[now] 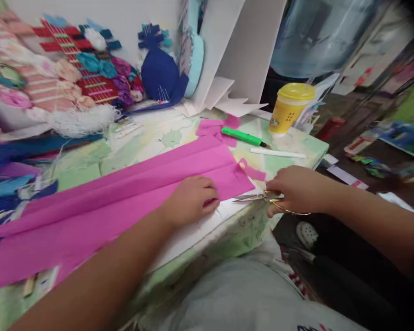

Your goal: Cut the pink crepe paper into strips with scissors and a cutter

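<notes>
A long sheet of pink crepe paper [124, 184] lies folded in lengthwise bands across the table. My left hand [191, 200] rests on its near edge toward the right end, fingers curled over the paper's edge. In my right hand [293, 188] are scissors [258, 197] with gold handles, fingers through the loops. Their blades point left, just below the paper's right corner, and look nearly closed. Beneath the pink paper, a white sheet [193, 234] shows along the table's front edge. A curled pink strip [251, 170] lies by the paper's right end.
Behind the paper are a green marker-like tool [243, 136], a white stick [278, 153], pink scraps [207, 127] and a yellow lidded cup [288, 108]. Paper flower crafts [86, 69] and a blue round craft [160, 73] stand at the back left. The table's edge [322, 151] ends at right.
</notes>
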Tool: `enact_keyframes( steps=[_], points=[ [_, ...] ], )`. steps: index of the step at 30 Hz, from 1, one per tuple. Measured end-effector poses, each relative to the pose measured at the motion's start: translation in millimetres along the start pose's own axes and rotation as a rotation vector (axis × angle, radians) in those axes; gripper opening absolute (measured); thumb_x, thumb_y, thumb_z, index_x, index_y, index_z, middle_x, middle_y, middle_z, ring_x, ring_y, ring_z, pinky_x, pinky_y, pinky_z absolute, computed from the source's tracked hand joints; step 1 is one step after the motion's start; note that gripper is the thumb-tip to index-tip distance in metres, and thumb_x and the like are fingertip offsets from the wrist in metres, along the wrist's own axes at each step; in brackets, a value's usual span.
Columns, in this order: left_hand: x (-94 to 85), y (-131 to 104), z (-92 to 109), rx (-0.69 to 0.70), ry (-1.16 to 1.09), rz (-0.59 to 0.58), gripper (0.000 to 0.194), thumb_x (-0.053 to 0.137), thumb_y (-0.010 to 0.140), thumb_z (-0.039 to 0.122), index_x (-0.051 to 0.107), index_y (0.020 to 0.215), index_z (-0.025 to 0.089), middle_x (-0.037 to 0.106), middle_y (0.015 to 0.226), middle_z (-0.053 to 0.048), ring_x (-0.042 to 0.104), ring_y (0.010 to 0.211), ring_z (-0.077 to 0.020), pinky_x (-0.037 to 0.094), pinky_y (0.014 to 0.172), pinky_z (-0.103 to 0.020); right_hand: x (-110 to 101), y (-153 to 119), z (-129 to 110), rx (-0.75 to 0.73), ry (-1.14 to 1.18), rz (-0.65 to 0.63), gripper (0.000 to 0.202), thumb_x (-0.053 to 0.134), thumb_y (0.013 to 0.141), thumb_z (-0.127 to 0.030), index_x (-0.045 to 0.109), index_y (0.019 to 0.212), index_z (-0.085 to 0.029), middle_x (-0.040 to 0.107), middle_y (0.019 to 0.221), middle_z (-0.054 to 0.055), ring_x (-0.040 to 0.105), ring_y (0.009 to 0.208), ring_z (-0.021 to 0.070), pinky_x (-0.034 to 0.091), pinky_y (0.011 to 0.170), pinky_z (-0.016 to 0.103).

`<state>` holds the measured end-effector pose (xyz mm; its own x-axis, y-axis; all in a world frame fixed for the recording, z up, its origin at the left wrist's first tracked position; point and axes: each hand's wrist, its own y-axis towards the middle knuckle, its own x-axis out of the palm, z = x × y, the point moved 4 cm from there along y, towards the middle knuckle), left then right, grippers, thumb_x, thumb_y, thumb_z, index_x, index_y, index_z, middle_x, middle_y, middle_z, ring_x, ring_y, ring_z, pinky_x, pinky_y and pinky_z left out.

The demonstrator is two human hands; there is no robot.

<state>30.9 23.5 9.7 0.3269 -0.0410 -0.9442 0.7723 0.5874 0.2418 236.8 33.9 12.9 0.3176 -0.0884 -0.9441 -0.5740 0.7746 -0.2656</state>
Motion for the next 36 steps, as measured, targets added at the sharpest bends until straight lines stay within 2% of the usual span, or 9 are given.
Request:
enact_keyframes(
  steps=[5, 22, 28, 36],
  points=[
    [-1.0, -3, -1, -0.001, -0.032, 0.015, 0.017, 0.047, 0.078, 0.019, 0.063, 0.072, 0.017, 0.06, 0.083, -0.005, 0.053, 0.078, -0.0156, 0.039, 0.071, -0.027, -2, 0, 0, 0.007, -0.005, 0.006, 0.056, 0.037, 0.064, -0.072, 0.06, 0.071, -0.021, 0.059, 0.063, 0.006, 0.053, 0.061, 0.0214, 0.022, 0.05, 0.026],
    [-1.3, -3, -8, -0.021, -0.104, -0.045, 0.015, 0.049, 0.081, 0.022, 0.064, 0.081, 0.016, 0.059, 0.09, -0.005, 0.051, 0.084, -0.0156, 0.038, 0.077, -0.027, -15, 22, -14, -0.119, -0.028, 0.053, 0.056, 0.039, 0.066, -0.068, 0.061, 0.07, -0.017, 0.057, 0.061, 0.008, 0.052, 0.06, 0.0192, 0.019, 0.05, 0.027],
    [0.5, -4, -9, -0.033, -0.09, -0.05, 0.019, 0.047, 0.082, 0.021, 0.062, 0.093, 0.019, 0.059, 0.094, -0.004, 0.05, 0.087, -0.0163, 0.037, 0.079, -0.028, -18, 23, -13, -0.12, -0.084, 0.045, 0.054, 0.039, 0.067, -0.067, 0.06, 0.069, -0.018, 0.056, 0.059, 0.008, 0.051, 0.06, 0.02, 0.021, 0.051, 0.028],
    [1.3, -4, -9, -0.005, -0.073, -0.026, 0.019, 0.048, 0.081, 0.023, 0.064, 0.09, 0.019, 0.058, 0.092, -0.004, 0.05, 0.086, -0.0163, 0.036, 0.078, -0.029, -20, 20, -16, -0.088, -0.098, -0.018, 0.056, 0.036, 0.067, -0.069, 0.061, 0.073, -0.019, 0.058, 0.064, 0.008, 0.052, 0.059, 0.0198, 0.022, 0.05, 0.027]
  ],
)
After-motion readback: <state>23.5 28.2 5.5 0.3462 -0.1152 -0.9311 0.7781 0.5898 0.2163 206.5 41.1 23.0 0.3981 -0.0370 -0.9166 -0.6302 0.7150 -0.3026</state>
